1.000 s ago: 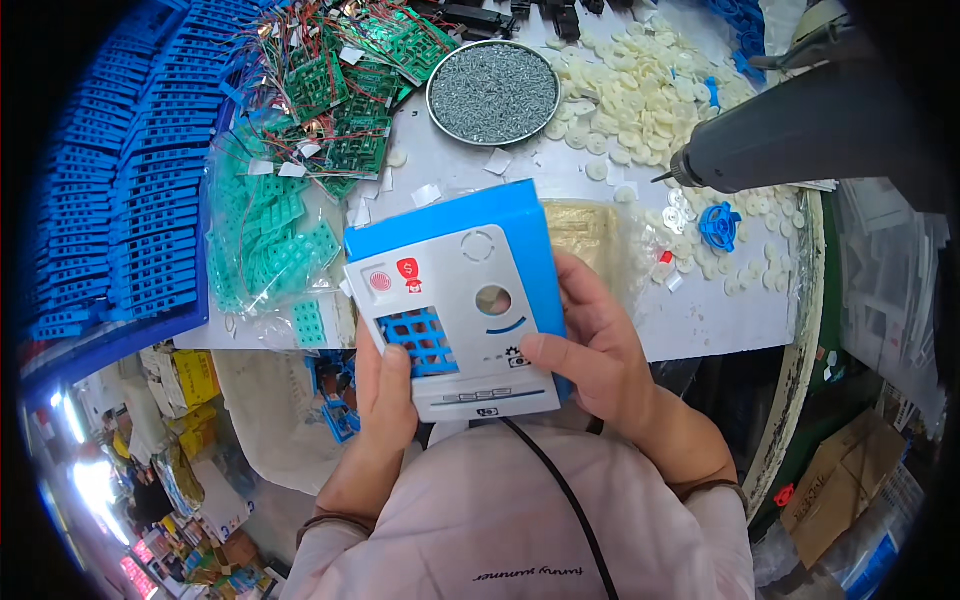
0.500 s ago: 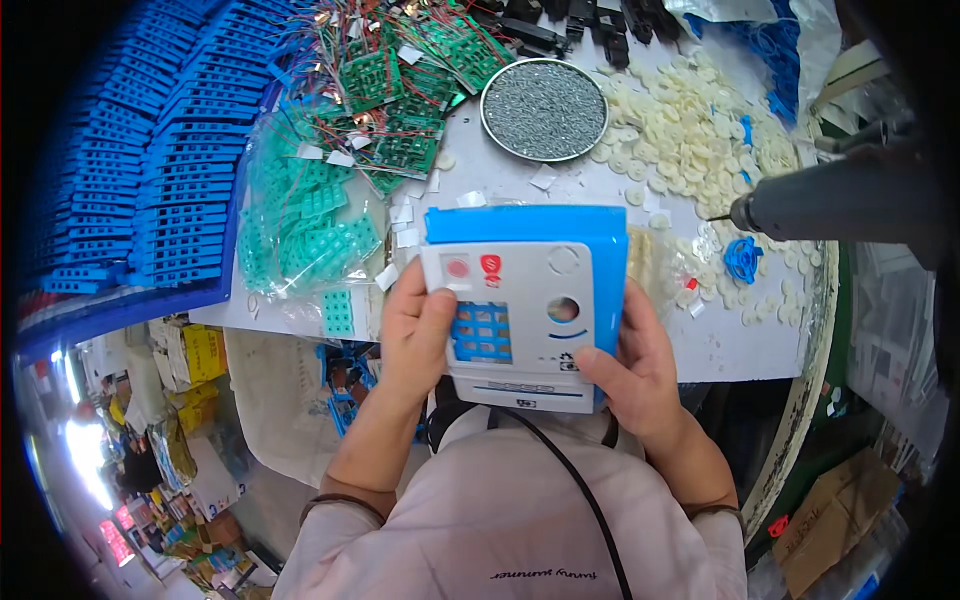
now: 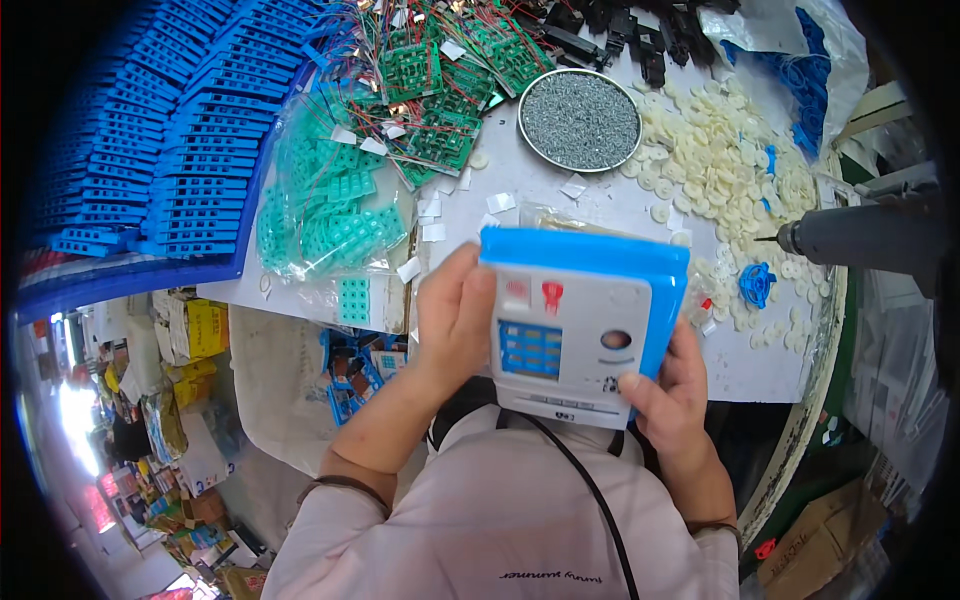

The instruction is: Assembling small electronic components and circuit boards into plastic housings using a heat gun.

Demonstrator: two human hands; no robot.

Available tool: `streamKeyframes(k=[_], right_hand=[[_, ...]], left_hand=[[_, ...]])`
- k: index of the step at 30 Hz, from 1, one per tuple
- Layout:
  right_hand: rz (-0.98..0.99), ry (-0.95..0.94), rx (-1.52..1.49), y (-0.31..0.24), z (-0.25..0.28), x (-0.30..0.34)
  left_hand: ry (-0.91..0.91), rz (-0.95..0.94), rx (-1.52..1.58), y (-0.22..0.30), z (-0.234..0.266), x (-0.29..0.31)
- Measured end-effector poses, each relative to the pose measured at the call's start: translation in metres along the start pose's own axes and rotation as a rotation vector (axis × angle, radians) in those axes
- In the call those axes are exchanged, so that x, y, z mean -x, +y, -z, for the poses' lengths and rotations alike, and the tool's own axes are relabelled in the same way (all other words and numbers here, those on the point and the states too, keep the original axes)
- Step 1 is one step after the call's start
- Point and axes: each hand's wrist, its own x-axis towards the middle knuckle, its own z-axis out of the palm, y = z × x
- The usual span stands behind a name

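Observation:
Both hands are at a white and blue plastic panel (image 3: 575, 390), above the table's near edge. It resembles the front of a toy safe, with a blue grid in a square window, a round hole and a red emblem on its white face. A blue part (image 3: 590, 248) shows behind it along the top and right edges. My left hand (image 3: 455, 315) is closed at its upper left edge, fingertips partly hidden. My right hand (image 3: 672, 405) grips the lower right side, thumb on the white face and the other fingers behind the edge.
Green circuit boards with wires (image 3: 440, 130), a bag of teal keypads (image 3: 335, 200), a dish of screws (image 3: 580, 120) and cream discs (image 3: 710, 140) cover the table. Blue parts stack at left (image 3: 210, 160). A powered screwdriver (image 3: 850, 238) juts in from the right.
The panel has shifted right and slightly down, and tilted. My left hand has slid up to the upper left corner, its thumb off the white face. The whole view has shifted a little.

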Motion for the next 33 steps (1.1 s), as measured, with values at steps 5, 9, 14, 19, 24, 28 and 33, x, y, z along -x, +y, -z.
streamKeyframes(k=[5, 9, 14, 19, 24, 28, 33], right_hand=[[0.002, 0.105, -0.14, -0.001, -0.006, -0.014], [-0.015, 0.085, -0.15, -0.003, -0.011, -0.018], [-0.003, 0.095, -0.113, -0.002, -0.017, -0.021], [-0.021, -0.015, 0.08, -0.011, -0.01, -0.022], [-0.151, -0.117, 0.042, -0.013, 0.006, -0.015], [-0.126, -0.136, 0.054, -0.015, 0.005, -0.013], [-0.114, -0.233, 0.113, -0.023, 0.002, -0.013]], left_hand=[[-0.026, 0.121, -0.131, 0.001, -0.005, 0.013], [0.06, 0.128, 0.041, -0.002, -0.012, 0.034], [0.104, 0.036, -0.118, -0.013, -0.009, 0.026], [0.184, 0.124, -0.062, -0.013, -0.004, 0.019], [0.157, 0.023, -0.179, -0.005, -0.005, 0.013], [0.159, 0.081, -0.12, -0.013, 0.0, 0.015], [0.198, 0.167, -0.003, -0.015, -0.002, 0.016]])
